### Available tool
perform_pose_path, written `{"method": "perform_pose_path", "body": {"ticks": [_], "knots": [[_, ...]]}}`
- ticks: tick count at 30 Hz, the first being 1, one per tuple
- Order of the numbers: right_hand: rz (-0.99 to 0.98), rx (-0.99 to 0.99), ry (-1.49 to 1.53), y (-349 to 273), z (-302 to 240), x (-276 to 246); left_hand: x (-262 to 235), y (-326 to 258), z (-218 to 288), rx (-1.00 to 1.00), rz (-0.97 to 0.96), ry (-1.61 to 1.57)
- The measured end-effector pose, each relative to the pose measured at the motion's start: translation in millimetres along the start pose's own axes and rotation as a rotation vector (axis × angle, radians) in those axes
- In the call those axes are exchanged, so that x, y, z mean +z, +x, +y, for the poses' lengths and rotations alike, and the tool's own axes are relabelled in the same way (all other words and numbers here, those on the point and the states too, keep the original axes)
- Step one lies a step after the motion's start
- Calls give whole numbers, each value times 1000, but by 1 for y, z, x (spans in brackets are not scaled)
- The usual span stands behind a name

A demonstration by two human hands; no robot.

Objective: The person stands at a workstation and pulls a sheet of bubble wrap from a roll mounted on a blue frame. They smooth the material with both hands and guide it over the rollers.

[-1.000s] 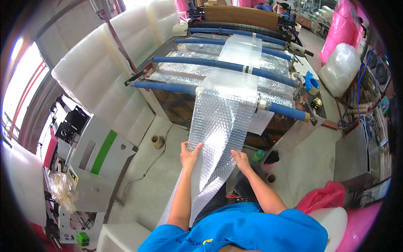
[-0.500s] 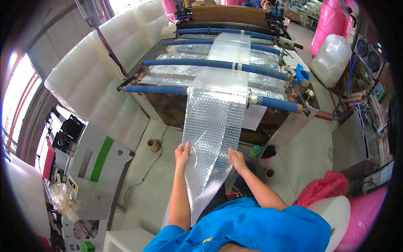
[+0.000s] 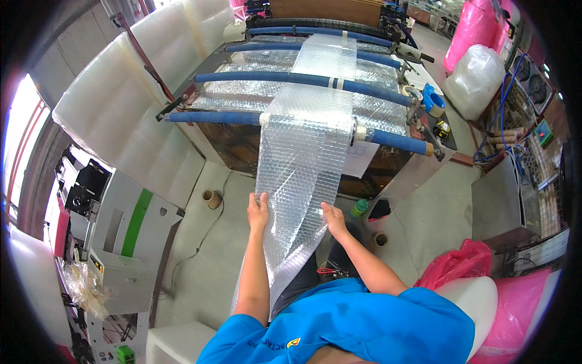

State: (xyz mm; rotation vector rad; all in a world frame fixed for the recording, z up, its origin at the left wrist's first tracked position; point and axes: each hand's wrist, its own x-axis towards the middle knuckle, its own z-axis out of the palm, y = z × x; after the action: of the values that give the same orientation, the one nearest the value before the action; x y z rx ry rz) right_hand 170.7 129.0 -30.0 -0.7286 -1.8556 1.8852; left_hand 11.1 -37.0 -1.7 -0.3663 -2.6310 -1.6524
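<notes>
1. Everything is sitting slightly higher and farther left in view than half a second ago, including the broad, dark-sided machine (image 3: 236, 148) with padded blue rollers (image 3: 394, 141); probably the viewpoint is shifting.
2. Clear, textured bubble-film sheet (image 3: 303, 164) is hanging over the nearest roller and running down toward the blue-shirted person (image 3: 357, 315). It is creasing diagonally around the hands; uneven pulling could be skewing it.
3. Both hands are keeping apart: the left hand (image 3: 257, 211) is pinching the sheet's left edge, the right hand (image 3: 333, 219) its right. A loosening grip could be letting film slip.
4. Nearby, a grey, green-striped cabinet (image 3: 124, 279) is standing left, a crumpled red plastic bag (image 3: 458, 267) lying right. A brown cardboard tube (image 3: 211, 199) and small green bottle (image 3: 359, 207) are standing on the floor (image 3: 188, 218), potentially obstructing feet.
</notes>
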Motion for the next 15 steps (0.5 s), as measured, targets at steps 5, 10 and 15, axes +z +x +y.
{"method": "perform_pose_path", "body": {"ticks": [5, 10, 15], "knots": [[-19, 23, 8, -7, -16, -1, -2, -8, 5, -14, 53, 7], [-20, -34, -48, -14, -18, -5, -8, -12, 4, 2, 26, 1], [24, -76, -23, -11, -14, -3, -4, -7, -1, 47, 21, -14]]}}
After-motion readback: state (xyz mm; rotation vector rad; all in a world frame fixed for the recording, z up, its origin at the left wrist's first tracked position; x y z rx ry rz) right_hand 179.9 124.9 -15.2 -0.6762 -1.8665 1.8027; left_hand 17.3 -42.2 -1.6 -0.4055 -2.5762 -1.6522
